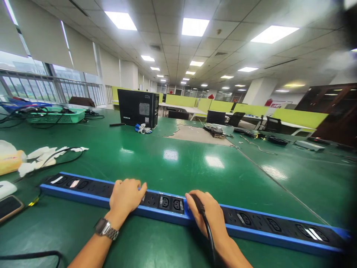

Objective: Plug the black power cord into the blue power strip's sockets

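Strip [164,203] at near side, running left-far to right-near, under both hands. Right hand [208,214] closed round plug [199,204], nearer strip's middle; left hand [125,195] curled over strip, can't tell if gripping.

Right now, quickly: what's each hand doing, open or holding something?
Left hand: closed over the power strip; how firm the grip is cannot be told.
Right hand: closed, holding the black cable near its end.
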The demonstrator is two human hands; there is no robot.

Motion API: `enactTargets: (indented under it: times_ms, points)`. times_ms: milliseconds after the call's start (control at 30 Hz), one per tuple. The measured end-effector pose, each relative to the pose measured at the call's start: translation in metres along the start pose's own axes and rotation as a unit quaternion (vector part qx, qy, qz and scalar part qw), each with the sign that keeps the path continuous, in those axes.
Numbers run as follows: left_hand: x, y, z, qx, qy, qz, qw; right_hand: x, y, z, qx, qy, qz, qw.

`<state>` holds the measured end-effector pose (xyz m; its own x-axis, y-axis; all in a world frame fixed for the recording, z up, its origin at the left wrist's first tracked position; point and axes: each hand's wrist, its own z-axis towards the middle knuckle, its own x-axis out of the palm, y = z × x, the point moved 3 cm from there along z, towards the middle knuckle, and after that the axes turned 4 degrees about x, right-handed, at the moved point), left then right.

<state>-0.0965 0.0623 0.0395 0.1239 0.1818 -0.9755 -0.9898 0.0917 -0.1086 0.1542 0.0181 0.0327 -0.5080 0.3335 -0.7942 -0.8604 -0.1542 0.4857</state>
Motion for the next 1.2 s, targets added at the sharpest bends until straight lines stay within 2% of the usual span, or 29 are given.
enactTargets:
  times_ms: [200, 400, 667, 767, 833, 900, 967, 1033, 1067, 1133, 1200]
  points:
    - [0.000, 0.000, 0.001, 0.001, -0.005, -0.003, 1.000, 0.001, -0.003, -0.001, -0.013, -0.014, -0.050, 0.999]
    - [0.002, 0.002, 0.001, 0.002, -0.013, -0.008, 1.000, 0.005, 0.001, -0.004, 0.000, 0.002, -0.095, 0.995]
    - [0.001, 0.000, 0.001, 0.002, -0.009, -0.002, 1.000, 0.014, 0.004, -0.017, -0.074, -0.051, -0.147, 0.985]
    - [0.000, 0.001, 0.001, 0.001, -0.007, -0.001, 1.000, 0.007, -0.003, -0.018, -0.073, 0.009, -0.110, 0.991]
    - [0.000, 0.001, 0.000, -0.001, -0.007, 0.001, 1.000, -0.006, -0.011, -0.012, -0.071, 0.106, -0.052, 0.990]
    - [0.000, 0.001, 0.000, -0.005, -0.007, 0.004, 1.000, -0.024, -0.016, 0.000, -0.075, 0.215, 0.017, 0.974]
    - [0.000, 0.000, 0.000, -0.007, -0.005, 0.008, 1.000, -0.041, -0.013, 0.017, -0.066, 0.278, 0.060, 0.956]
    - [-0.001, 0.000, -0.001, -0.005, -0.002, 0.012, 1.000, -0.048, 0.000, 0.037, -0.038, 0.272, 0.051, 0.960]
    - [-0.001, -0.001, -0.002, -0.004, -0.002, 0.014, 1.000, -0.047, 0.010, 0.045, -0.033, 0.244, 0.030, 0.969]
    - [-0.003, -0.001, -0.003, 0.000, -0.003, 0.016, 1.000, -0.032, 0.034, 0.055, -0.041, 0.208, -0.036, 0.977]
    - [-0.003, -0.001, -0.004, 0.005, -0.006, 0.015, 1.000, -0.010, 0.049, 0.054, -0.005, 0.200, -0.104, 0.974]
